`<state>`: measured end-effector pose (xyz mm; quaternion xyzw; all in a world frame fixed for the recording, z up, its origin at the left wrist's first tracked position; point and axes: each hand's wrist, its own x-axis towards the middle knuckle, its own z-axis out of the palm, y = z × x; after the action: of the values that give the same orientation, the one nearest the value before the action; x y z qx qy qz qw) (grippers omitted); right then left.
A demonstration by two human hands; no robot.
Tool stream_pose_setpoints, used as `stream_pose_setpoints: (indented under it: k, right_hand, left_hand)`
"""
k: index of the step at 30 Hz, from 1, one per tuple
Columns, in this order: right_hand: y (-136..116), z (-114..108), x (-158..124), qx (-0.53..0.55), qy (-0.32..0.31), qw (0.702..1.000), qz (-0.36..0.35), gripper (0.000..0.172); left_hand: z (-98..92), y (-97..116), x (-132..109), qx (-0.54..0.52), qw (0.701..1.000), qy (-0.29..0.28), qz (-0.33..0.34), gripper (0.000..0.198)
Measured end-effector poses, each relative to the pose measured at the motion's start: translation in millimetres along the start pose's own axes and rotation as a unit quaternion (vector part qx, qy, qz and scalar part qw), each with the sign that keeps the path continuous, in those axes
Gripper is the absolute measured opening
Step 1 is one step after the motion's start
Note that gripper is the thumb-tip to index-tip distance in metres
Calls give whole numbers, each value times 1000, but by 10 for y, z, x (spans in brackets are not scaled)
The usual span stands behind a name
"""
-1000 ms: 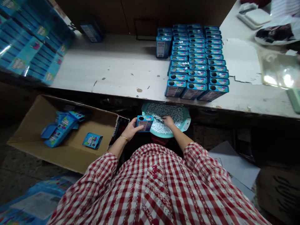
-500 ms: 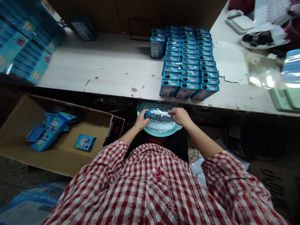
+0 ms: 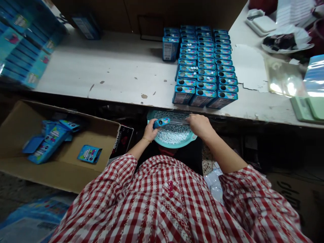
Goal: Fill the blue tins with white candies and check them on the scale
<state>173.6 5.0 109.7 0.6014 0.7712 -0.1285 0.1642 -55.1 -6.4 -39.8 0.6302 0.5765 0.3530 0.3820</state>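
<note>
My left hand grips a small blue candy box, its printed top with a dark round hole facing me. My right hand is closed around the end of a long, see-through scoop, whose tip reaches close to the box. I cannot make out any candies on the scoop. Below both hands sits a turquoise basin filled with small white candies. On the table ahead, several rows of similar blue boxes stand upright, a few with loose white candies on top.
At lower left an open cardboard carton holds blue boxes. Wrapped blue packs stand at the table's left end. A single blue box is farther back on the white table. Green scales sit at right.
The white candies heaped on the scoop no longer show there. The box has turned so its top faces me, and my right hand has shifted slightly right and up.
</note>
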Motion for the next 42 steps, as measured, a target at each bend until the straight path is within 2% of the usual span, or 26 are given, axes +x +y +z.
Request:
stream_pose_setpoints:
  k: [2, 4, 6, 8, 11, 13, 15, 18, 20, 23, 25, 30, 34, 38, 42]
  right_hand:
    - [133, 321, 84, 34, -22, 998, 46, 35]
    - [98, 701, 210, 90, -76, 987, 108, 34]
    - [-97, 1053, 349, 120, -92, 983, 108, 33]
    - [-353, 1315, 481, 156, -87, 980, 89, 32]
    - [-594, 1521, 642, 211, -73, 972, 67, 32]
    - [-585, 1576, 711, 247, -69, 965, 56, 31]
    - [-469, 1591, 731, 278, -65, 957, 49, 31]
    - [-217, 1520, 657, 307, -57, 949, 49, 34]
    - [-58, 1384, 555, 329, -42, 942, 54, 35]
    - [110, 1051, 386, 354, 4, 935, 34, 35]
    - [150, 787, 296, 332, 27, 943, 1, 34]
    - [-48, 171, 156, 152, 9, 988, -35, 33]
    - [-346, -174, 85, 20, -11, 999, -38, 35]
    - [-498, -335, 76, -13, -12, 999, -50, 33]
    - [-461, -348, 87, -20, -15, 999, -46, 32]
  left_hand:
    - [-76, -38, -23, -25, 999, 36, -25, 39]
    - [-126, -81, -34, -46, 996, 57, -47, 41]
    - [-140, -122, -29, -64, 994, 68, -63, 44]
    - [-131, -156, -13, -77, 991, 80, -71, 46]
    - [-123, -204, 14, -101, 988, 88, -75, 48]
    - [-145, -235, 28, -124, 985, 89, -79, 49]
    - [-191, -263, 35, -139, 982, 98, -81, 49]
    - [-270, -273, 39, -124, 984, 112, -68, 50]
    - [-297, -246, 41, -91, 987, 115, -58, 48]
    - [-267, -155, 49, -38, 994, 98, -41, 42]
    - [-205, -82, 55, -11, 997, 70, -26, 39]
    - [-36, 46, 57, 56, 998, 20, 30, 35]
    - [21, 61, 38, 85, 995, -1, 50, 37]
    - [31, 24, 37, 87, 995, -7, 51, 38]
    - [35, 2, 67, 63, 997, 2, 37, 37]
